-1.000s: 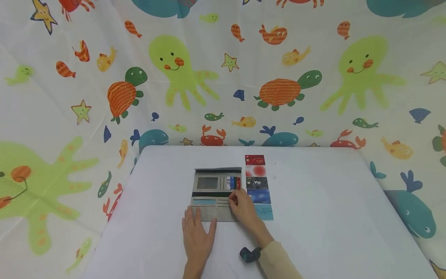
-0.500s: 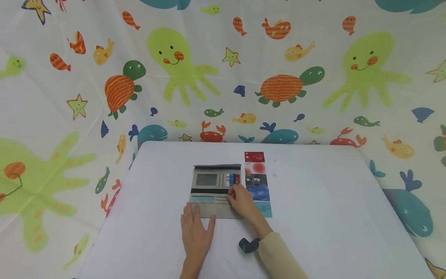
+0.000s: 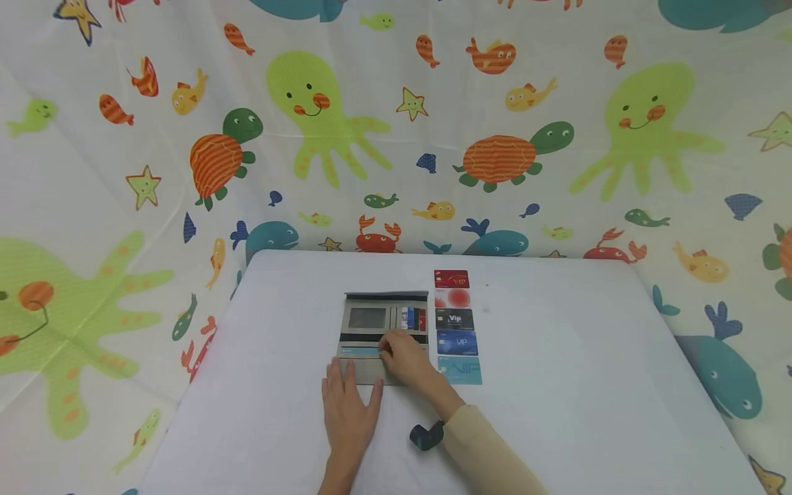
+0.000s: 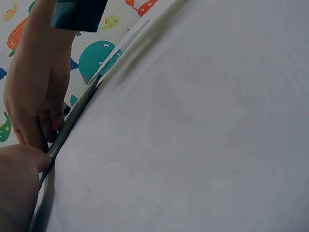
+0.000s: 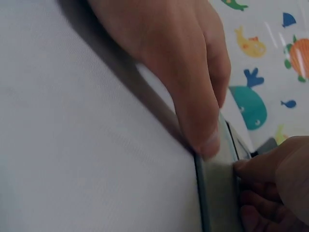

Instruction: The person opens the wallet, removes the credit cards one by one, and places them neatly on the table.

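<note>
An opened grey wallet (image 3: 361, 372) lies on the white table, with a light blue card (image 3: 359, 351) showing in a lower-left slot. Several narrow card edges (image 3: 412, 318) show in its upper-right slots. My left hand (image 3: 349, 412) lies spread, fingertips on the wallet's lower-left edge; in the right wrist view its thumb (image 5: 211, 147) presses that edge. Over the wallet's lower half, my right hand (image 3: 408, 361) has curled fingers, thumb and fingertips at the light blue card's right end. Whether the card is between them is hidden.
Right of the wallet runs a column of cards: red (image 3: 452, 278), white with red (image 3: 453, 298), black (image 3: 454, 319), blue (image 3: 457, 342) and teal (image 3: 459, 370). A dark wrist device (image 3: 427, 436) sits at my right wrist. Behind the table hangs a sea-animal curtain (image 3: 396, 151).
My right hand has moved left across the wallet, from the right-hand slots to the light blue card's end, uncovering the teal card. My left hand stays on the wallet's edge.
</note>
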`<state>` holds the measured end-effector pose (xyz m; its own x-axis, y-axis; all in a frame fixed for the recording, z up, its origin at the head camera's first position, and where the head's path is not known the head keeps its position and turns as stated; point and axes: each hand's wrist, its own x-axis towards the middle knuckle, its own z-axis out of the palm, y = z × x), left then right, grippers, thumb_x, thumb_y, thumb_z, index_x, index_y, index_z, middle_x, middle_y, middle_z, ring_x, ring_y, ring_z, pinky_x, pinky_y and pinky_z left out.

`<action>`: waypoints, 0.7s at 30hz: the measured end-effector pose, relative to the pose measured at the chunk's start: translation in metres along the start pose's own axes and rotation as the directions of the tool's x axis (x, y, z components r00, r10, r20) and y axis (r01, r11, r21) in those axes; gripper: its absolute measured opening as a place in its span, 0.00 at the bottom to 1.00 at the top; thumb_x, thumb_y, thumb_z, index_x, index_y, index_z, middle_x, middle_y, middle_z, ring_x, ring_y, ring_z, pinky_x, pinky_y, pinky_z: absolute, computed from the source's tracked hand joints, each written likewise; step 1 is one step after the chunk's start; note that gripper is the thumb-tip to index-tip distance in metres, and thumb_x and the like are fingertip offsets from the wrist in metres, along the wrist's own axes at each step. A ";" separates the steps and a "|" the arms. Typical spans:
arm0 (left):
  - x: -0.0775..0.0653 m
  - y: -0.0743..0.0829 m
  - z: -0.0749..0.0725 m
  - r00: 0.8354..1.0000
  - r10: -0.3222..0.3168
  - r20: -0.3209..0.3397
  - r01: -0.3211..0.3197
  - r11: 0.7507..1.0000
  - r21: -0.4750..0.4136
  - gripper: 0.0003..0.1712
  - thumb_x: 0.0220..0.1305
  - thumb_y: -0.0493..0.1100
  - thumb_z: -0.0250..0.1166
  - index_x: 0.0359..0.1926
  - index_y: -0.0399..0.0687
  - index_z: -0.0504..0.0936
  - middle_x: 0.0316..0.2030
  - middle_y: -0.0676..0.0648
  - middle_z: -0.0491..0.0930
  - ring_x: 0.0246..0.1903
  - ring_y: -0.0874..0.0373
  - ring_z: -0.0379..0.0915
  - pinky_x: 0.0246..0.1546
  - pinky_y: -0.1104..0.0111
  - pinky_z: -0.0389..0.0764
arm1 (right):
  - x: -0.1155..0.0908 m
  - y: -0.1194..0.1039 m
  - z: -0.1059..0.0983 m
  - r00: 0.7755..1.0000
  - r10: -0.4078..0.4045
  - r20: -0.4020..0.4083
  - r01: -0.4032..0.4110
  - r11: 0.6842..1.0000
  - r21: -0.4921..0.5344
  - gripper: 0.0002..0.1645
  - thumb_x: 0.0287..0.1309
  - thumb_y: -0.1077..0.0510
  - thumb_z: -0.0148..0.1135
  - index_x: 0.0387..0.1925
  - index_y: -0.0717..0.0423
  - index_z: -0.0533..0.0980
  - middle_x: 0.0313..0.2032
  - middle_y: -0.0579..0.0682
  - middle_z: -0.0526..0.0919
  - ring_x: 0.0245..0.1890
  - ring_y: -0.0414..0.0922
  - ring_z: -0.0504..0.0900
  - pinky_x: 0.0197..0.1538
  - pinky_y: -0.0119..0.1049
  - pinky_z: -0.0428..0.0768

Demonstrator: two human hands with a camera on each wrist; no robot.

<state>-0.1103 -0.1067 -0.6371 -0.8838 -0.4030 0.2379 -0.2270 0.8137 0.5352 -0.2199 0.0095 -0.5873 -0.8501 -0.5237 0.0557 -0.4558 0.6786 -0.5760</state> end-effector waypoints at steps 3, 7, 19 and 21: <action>-0.001 0.000 -0.001 1.000 0.008 -0.014 -0.008 1.000 0.004 0.45 0.59 0.58 0.70 0.69 0.37 0.69 0.74 0.33 0.58 0.75 0.37 0.53 0.76 0.45 0.55 | 0.005 -0.013 0.004 0.999 -0.029 0.037 0.031 0.998 -0.049 0.06 0.64 0.59 0.65 0.43 0.54 0.81 0.39 0.48 0.82 0.38 0.40 0.78 0.45 0.33 0.83; -0.001 0.000 0.000 1.000 0.010 -0.023 -0.010 1.000 0.008 0.43 0.58 0.56 0.71 0.68 0.37 0.70 0.74 0.32 0.59 0.75 0.37 0.54 0.76 0.45 0.55 | 0.010 -0.027 0.007 0.997 -0.035 0.064 0.044 0.988 -0.149 0.06 0.63 0.59 0.64 0.41 0.54 0.82 0.40 0.49 0.82 0.41 0.43 0.80 0.48 0.36 0.84; -0.001 -0.003 0.000 0.996 0.045 -0.073 -0.045 0.999 -0.007 0.43 0.57 0.56 0.73 0.67 0.36 0.71 0.73 0.31 0.61 0.74 0.35 0.57 0.74 0.43 0.58 | 0.022 -0.033 -0.001 0.983 0.003 0.186 0.022 0.991 -0.131 0.05 0.64 0.56 0.65 0.37 0.54 0.81 0.33 0.46 0.81 0.36 0.41 0.77 0.42 0.34 0.81; -0.002 -0.003 0.000 0.996 0.047 -0.074 -0.048 0.999 -0.008 0.43 0.57 0.56 0.73 0.67 0.36 0.71 0.72 0.30 0.62 0.73 0.34 0.57 0.74 0.43 0.58 | 0.022 -0.033 0.000 0.982 0.008 0.190 0.016 0.992 -0.122 0.06 0.65 0.55 0.65 0.38 0.54 0.80 0.34 0.46 0.82 0.36 0.41 0.78 0.43 0.34 0.81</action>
<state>-0.1080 -0.1082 -0.6385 -0.8609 -0.3941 0.3217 -0.1816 0.8287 0.5294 -0.2239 -0.0246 -0.5667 -0.7882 -0.6065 -0.1045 -0.4976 0.7280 -0.4716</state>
